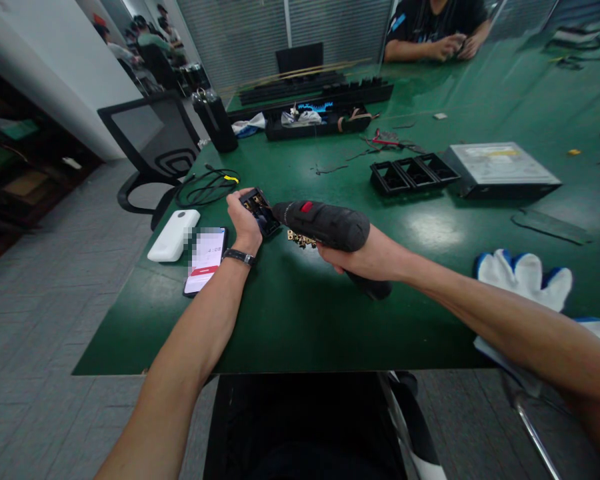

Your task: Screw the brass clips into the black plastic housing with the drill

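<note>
My left hand (243,223) is closed around the edge of a small black rectangular frame (261,212) with brass-coloured parts inside, tilted above the table. My right hand (357,253) grips a black cordless drill (325,223) with a red switch. The drill's nose points left at the frame; whether its tip touches the frame I cannot tell. Under the drill, a pile of small brass-coloured pieces (301,239) lies on the green table (305,320), partly hidden. Close to my left wrist are a lit phone (210,257) and a white oblong device (175,235).
To the right stand a black three-compartment frame (414,175) and a silver metal box (503,170). White-and-blue gloves (525,280) lie under my right forearm. A coiled black cable (207,187), a black bottle (215,120) and a long black tray (320,123) are farther back. Another person (437,33) sits across.
</note>
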A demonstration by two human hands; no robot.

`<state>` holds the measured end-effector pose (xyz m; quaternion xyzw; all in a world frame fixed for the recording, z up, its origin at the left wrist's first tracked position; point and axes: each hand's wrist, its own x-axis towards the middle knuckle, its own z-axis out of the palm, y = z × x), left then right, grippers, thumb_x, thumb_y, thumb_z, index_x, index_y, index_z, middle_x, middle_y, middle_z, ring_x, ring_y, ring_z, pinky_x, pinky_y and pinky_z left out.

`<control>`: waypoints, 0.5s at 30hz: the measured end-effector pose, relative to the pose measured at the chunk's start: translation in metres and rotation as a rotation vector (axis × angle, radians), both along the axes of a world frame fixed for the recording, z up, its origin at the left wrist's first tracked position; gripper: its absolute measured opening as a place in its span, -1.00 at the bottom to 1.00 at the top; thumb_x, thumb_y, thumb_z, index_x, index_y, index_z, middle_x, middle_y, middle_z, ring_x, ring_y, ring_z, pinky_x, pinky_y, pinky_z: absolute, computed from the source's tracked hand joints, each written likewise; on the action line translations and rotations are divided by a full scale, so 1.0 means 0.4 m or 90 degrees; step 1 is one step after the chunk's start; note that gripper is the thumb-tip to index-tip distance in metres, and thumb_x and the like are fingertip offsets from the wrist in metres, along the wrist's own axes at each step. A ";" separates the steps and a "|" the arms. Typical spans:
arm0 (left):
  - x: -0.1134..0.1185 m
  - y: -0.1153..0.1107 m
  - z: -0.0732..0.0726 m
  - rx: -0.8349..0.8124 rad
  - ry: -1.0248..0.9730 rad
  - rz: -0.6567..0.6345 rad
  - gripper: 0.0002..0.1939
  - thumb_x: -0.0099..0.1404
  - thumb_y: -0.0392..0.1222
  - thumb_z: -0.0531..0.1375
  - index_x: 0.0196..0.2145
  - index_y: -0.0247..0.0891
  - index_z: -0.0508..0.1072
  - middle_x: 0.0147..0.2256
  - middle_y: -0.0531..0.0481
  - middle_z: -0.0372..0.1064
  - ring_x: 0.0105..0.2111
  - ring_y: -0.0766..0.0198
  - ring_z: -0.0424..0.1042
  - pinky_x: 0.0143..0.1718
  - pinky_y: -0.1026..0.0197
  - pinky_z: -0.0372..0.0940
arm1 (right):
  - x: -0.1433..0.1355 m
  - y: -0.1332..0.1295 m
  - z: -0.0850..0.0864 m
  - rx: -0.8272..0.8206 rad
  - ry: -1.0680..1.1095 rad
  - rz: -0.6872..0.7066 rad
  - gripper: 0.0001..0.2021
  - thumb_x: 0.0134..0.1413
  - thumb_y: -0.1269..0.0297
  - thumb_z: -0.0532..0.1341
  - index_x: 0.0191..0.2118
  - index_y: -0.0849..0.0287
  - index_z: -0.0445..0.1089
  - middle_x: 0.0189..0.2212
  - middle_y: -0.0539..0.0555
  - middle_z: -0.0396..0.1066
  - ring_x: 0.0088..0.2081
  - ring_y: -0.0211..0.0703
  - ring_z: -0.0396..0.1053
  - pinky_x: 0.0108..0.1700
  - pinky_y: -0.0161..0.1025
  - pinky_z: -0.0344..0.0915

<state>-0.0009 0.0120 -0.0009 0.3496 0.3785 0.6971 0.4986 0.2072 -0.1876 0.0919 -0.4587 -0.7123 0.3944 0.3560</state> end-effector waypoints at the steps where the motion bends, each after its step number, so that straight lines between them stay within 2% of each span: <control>1: 0.000 0.000 0.000 0.001 0.001 -0.001 -0.61 0.37 0.16 0.04 -0.30 -0.18 0.46 -0.36 -0.02 0.51 -0.43 0.23 0.49 -0.40 0.22 0.35 | 0.000 0.000 -0.001 -0.003 0.003 0.000 -0.38 0.09 0.51 0.25 0.31 0.27 0.40 -0.49 -0.09 0.43 -0.59 -0.29 0.31 -0.54 -0.33 0.30; 6: -0.001 -0.001 0.001 0.001 0.002 -0.007 -0.58 0.36 0.21 0.05 -0.31 -0.18 0.47 -0.36 -0.03 0.50 -0.43 0.23 0.49 -0.40 0.22 0.36 | 0.001 0.002 -0.003 0.012 0.003 0.009 -0.39 0.11 0.49 0.25 0.32 0.26 0.39 -0.53 -0.11 0.39 -0.59 -0.29 0.31 -0.55 -0.34 0.29; 15: 0.000 -0.002 0.002 -0.005 0.000 -0.003 -0.61 0.34 0.17 0.07 -0.30 -0.18 0.48 -0.35 -0.03 0.52 -0.42 0.23 0.50 -0.42 0.24 0.35 | 0.002 0.005 -0.003 0.055 -0.013 0.027 -0.44 0.12 0.48 0.24 0.27 0.28 0.40 -0.51 -0.08 0.41 -0.55 -0.26 0.30 -0.47 -0.28 0.29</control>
